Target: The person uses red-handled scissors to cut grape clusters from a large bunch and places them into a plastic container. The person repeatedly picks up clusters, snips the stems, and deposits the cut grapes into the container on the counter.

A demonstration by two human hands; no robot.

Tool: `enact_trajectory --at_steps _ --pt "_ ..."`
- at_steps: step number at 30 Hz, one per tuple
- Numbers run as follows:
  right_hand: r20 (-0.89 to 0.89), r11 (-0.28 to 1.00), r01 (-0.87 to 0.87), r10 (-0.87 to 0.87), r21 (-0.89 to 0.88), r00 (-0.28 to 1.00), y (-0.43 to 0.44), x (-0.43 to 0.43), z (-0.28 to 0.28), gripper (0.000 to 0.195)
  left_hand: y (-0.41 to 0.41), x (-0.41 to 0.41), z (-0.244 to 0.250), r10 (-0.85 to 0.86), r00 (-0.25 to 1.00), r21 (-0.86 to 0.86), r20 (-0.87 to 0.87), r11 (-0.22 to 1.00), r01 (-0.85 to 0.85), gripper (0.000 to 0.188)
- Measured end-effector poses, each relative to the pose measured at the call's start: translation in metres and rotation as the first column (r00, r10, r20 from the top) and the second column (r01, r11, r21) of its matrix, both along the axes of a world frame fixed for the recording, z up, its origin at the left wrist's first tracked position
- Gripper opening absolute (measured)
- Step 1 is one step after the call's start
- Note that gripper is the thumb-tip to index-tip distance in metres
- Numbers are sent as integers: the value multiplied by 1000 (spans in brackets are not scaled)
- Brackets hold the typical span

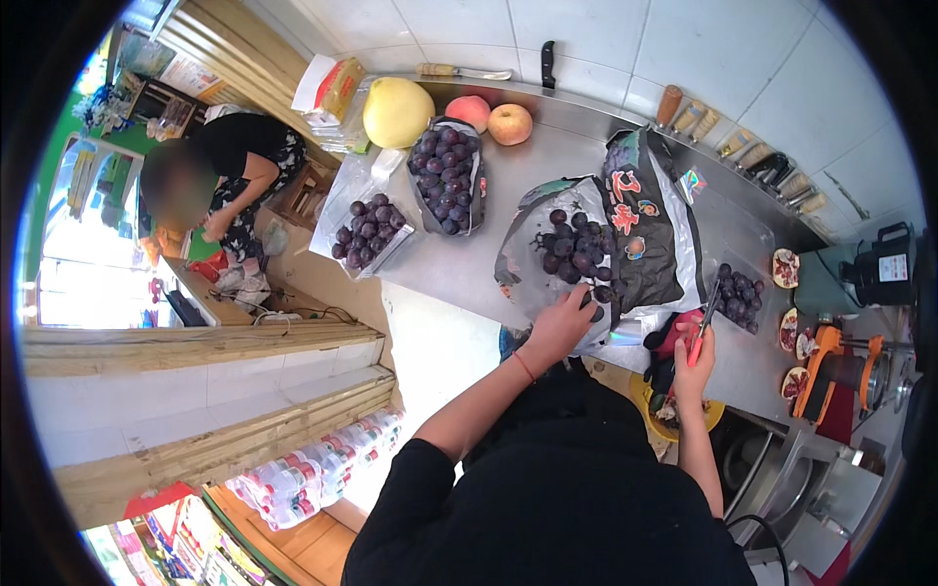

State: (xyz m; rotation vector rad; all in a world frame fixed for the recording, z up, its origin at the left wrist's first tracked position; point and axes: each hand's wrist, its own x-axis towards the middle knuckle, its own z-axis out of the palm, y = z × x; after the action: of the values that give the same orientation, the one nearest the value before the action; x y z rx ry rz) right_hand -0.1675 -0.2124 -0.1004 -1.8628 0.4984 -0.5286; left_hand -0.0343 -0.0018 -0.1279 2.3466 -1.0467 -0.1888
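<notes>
On the steel counter (476,282), my left hand (560,326) touches the lower end of a bunch of dark grapes (575,249), its fingers around a few of them. That bunch lies on an opened printed bag (524,227). My right hand (692,366) holds red-handled scissors (700,337), their blades pointing up and away from me; whether the blades are apart is hard to tell. Beyond the blades, loose grapes fill a clear tray (740,297). A black printed bag (648,242) lies between the hands, farther back. More grapes sit in a bag (443,179) and a clear container (366,231) on the left.
A pomelo (398,113), a peach (469,112) and an apple (510,124) stand along the back. Knives and several tool handles line the wall edge. Cut pomegranates (785,268) and an orange-framed device (828,373) are right. A yellow bin (714,417) is below; a person (234,168) bends at left.
</notes>
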Motion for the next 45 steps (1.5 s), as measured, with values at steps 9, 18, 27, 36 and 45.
enact_trajectory --at_steps 9,18,27,36,45 --pt "-115 937 61 -22 344 993 8 13 8 34 28 24 86 -568 82 -455 -819 556 -695 35" --pt "-444 906 -420 401 59 801 35 22 38 39 28 55 87 -854 -293 -359 -430 460 -812 38" --pt "-499 967 -191 84 -167 863 47 15 39 45 194 152 89 -193 479 -515 -856 245 -822 30" --pt "-481 938 -277 149 -206 864 64 45 39 44 302 214 76 782 623 39 22 622 -782 30" --pt "-470 947 -265 154 -179 869 71 60 44 43 271 247 89 418 866 277 275 828 -488 26"
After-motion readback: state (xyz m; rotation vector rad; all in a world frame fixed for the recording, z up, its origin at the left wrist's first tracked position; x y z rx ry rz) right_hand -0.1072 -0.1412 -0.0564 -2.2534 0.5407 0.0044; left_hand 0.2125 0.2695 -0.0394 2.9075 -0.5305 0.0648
